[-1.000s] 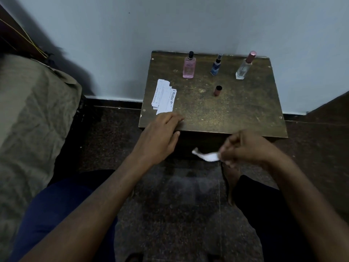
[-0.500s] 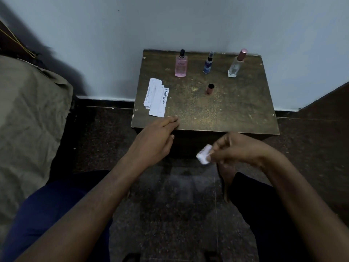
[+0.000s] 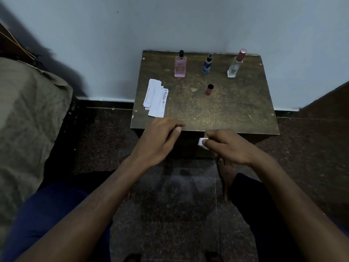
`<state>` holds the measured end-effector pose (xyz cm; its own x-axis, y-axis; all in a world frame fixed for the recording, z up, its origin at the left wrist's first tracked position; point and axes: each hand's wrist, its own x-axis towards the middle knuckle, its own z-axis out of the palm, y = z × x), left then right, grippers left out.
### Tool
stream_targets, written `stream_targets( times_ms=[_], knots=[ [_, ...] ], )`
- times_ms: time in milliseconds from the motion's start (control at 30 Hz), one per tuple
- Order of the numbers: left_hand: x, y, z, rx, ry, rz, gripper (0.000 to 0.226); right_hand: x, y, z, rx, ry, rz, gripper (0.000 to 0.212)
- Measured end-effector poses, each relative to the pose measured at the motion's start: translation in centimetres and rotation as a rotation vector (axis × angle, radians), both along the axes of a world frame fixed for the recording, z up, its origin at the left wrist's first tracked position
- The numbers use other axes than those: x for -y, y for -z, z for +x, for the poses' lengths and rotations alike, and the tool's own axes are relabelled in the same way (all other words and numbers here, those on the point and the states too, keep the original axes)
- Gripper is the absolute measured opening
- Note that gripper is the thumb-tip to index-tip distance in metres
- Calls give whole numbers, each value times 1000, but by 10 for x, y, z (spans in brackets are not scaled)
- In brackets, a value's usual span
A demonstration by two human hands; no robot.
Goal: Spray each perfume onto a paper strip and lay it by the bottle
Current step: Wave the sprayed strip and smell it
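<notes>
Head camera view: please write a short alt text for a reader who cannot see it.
A person's right hand pinches a small white paper strip before a low brown table; the left hand rests open at its front edge. On it stand a pink bottle, a blue bottle and a clear bottle, with a loose cap and a strip pile.

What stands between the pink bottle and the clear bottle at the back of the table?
In the head view, the small blue bottle stands between the pink bottle and the clear bottle, apart from both.
</notes>
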<state>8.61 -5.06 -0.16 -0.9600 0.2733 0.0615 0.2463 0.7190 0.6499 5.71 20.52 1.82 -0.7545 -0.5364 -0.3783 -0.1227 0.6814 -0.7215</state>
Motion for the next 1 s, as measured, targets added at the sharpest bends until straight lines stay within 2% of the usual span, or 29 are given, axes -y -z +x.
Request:
stream_targets(
  times_ms=[100,233,400,500,700,833,933,1000],
  knots=[
    [-7,-5,2,37,54,113,31,2,-1,0,-52,-76,-8,35],
    [-12,-4,5,85,151,85,33,4,1,0,-60,-77,-95,34],
    [-16,-2,4,69,81,155,16,6,5,-3,-115,-24,-135,35],
    [-17,-4,4,84,40,228,13,11,10,-3,-58,65,-213,36],
    [-19,-6,2,217,-107,376,16,27,15,-3,-81,188,-307,51],
    [-20,-8,1,246,-138,421,18,40,16,-2,-59,280,-405,49],
    [-19,-9,1,262,-150,432,19,46,19,-2,-27,318,-428,53],
    [-19,-10,1,271,-150,426,19,47,17,-2,-73,312,-399,54]
  ],
)
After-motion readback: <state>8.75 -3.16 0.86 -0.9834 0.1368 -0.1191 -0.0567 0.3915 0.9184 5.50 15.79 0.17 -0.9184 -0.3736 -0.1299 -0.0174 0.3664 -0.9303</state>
